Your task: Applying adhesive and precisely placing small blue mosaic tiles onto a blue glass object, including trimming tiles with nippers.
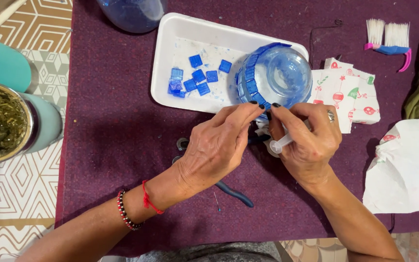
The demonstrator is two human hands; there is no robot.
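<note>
A clear glass bowl (281,73) stands upside down, half on a white tray (170,58), with a band of blue square tiles glued along its side. My left hand (217,145) pinches at the tiles on the bowl's near rim with its fingertips. My right hand (306,138) holds a small clear syringe (281,143) in its palm while its fingertips press the same spot on the bowl. Several loose blue tiles (197,80) lie in the tray.
A purple cloth (117,136) covers the table. Blue-handled pliers (236,194) lie under my left hand. Printed paper napkins (350,94) and white paper (406,165) lie right. A brush (389,41) sits far right; a cup of green herb (1,121) stands left.
</note>
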